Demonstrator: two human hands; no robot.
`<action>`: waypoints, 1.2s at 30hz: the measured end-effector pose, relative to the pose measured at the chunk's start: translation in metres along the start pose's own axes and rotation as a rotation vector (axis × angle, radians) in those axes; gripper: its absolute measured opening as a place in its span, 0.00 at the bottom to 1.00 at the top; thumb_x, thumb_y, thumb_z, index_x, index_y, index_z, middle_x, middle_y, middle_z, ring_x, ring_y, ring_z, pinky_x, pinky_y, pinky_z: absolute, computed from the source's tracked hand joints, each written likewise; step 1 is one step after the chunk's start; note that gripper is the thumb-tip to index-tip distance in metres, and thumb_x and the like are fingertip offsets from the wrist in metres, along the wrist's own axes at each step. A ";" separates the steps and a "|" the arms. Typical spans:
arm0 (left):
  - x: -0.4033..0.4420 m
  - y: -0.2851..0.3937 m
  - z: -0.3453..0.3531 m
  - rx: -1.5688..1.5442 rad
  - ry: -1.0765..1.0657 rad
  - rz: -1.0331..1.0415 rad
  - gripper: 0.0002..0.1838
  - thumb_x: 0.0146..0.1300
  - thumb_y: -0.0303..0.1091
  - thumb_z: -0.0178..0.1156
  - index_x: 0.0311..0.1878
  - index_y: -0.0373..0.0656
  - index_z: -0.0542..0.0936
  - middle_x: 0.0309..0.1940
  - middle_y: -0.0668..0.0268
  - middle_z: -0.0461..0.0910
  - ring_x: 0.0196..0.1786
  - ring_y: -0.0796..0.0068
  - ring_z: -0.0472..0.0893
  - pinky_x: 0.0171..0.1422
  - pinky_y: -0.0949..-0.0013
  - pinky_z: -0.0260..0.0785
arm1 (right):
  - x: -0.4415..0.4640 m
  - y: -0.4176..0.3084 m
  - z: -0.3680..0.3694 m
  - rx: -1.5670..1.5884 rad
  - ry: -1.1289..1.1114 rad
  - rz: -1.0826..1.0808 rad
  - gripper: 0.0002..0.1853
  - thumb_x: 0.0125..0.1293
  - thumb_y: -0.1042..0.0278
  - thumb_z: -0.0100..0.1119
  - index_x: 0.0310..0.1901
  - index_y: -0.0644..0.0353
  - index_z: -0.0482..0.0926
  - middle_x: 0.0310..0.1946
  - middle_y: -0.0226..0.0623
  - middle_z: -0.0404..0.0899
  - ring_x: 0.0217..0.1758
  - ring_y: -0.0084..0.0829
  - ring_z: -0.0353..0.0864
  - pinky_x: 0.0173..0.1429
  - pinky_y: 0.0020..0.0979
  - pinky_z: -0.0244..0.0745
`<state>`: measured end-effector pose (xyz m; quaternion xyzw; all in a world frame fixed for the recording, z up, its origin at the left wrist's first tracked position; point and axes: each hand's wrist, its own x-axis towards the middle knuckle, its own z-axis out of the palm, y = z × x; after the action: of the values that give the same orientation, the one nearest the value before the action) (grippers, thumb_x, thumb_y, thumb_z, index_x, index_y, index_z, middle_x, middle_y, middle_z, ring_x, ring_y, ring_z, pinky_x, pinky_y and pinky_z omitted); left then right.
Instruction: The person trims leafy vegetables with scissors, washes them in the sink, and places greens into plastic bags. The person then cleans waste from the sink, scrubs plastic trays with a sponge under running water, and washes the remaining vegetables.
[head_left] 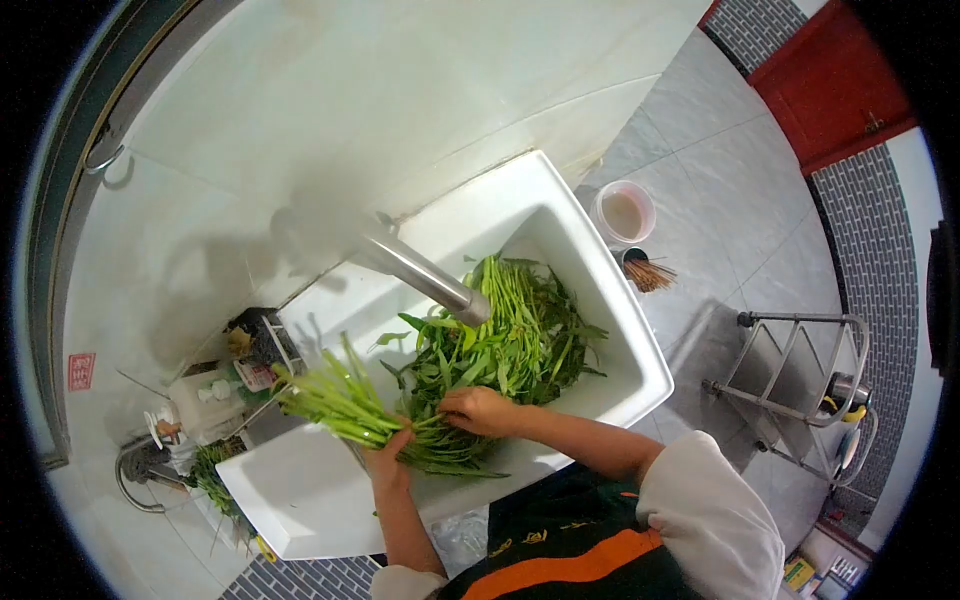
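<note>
A bundle of long green stems (345, 400) is gripped in my left hand (388, 455), over the near left part of the white sink (640, 375). Its leafy end trails to the right, beneath my right hand (478, 411). The fingers of my right hand are pinched together at the leaves of that bundle; what exactly they hold is too small to tell. A large heap of leafy greens (510, 330) lies in the basin beyond my hands. The metal faucet (425, 275) reaches out over this heap.
A bucket (622, 212) and a container of thin brown sticks (650, 272) stand on the floor beyond the sink. At the right is a metal rack cart (800, 385). More greens (212, 475) and bottles lie left of the sink, beside the tiled wall (400, 90).
</note>
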<state>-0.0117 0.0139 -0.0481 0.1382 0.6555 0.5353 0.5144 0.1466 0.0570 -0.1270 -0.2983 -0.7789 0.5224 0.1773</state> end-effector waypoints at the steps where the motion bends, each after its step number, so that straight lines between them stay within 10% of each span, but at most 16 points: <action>1: -0.002 0.004 0.000 0.002 -0.005 -0.003 0.23 0.38 0.13 0.56 0.42 0.36 0.67 0.28 0.61 0.74 0.32 0.69 0.73 0.36 0.72 0.67 | -0.002 0.000 0.001 0.000 0.066 -0.016 0.11 0.51 0.72 0.54 0.38 0.61 0.71 0.34 0.41 0.71 0.36 0.43 0.72 0.38 0.36 0.69; 12: -0.043 0.068 -0.041 -0.064 0.023 0.442 0.29 0.37 0.21 0.64 0.47 0.42 0.65 0.31 0.67 0.70 0.32 0.75 0.71 0.41 0.69 0.66 | -0.021 0.057 -0.031 -0.245 0.093 0.117 0.12 0.49 0.72 0.52 0.38 0.59 0.70 0.35 0.44 0.70 0.38 0.45 0.72 0.39 0.40 0.69; 16: -0.055 0.092 -0.057 -0.080 -0.150 0.544 0.26 0.40 0.24 0.65 0.45 0.44 0.66 0.25 0.70 0.70 0.29 0.77 0.70 0.41 0.70 0.66 | -0.026 0.089 -0.039 -0.505 0.058 0.599 0.17 0.47 0.71 0.56 0.42 0.60 0.69 0.38 0.42 0.71 0.37 0.42 0.73 0.39 0.38 0.70; 20: -0.046 0.078 -0.070 -0.299 -0.002 0.418 0.26 0.39 0.21 0.63 0.44 0.43 0.66 0.24 0.70 0.68 0.26 0.78 0.69 0.37 0.72 0.65 | -0.005 0.127 -0.030 -0.068 0.427 0.686 0.17 0.50 0.65 0.55 0.42 0.61 0.70 0.40 0.45 0.72 0.39 0.43 0.73 0.43 0.38 0.69; 23: -0.055 0.079 -0.026 0.117 0.146 0.384 0.25 0.39 0.19 0.60 0.44 0.42 0.67 0.23 0.69 0.67 0.20 0.79 0.65 0.23 0.76 0.61 | 0.014 0.134 -0.024 0.094 0.372 0.930 0.21 0.53 0.59 0.55 0.45 0.63 0.68 0.38 0.45 0.73 0.40 0.41 0.73 0.44 0.37 0.69; 36: -0.040 0.041 0.010 0.263 0.167 0.225 0.19 0.37 0.23 0.62 0.37 0.36 0.70 0.22 0.62 0.72 0.22 0.72 0.72 0.24 0.68 0.66 | 0.050 0.122 -0.029 -0.325 0.299 1.092 0.27 0.52 0.47 0.53 0.47 0.59 0.66 0.43 0.44 0.69 0.41 0.37 0.73 0.37 0.36 0.73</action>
<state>-0.0017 0.0063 0.0083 0.2317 0.7408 0.5087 0.3725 0.1600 0.1436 -0.2296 -0.7498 -0.5493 0.3644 -0.0573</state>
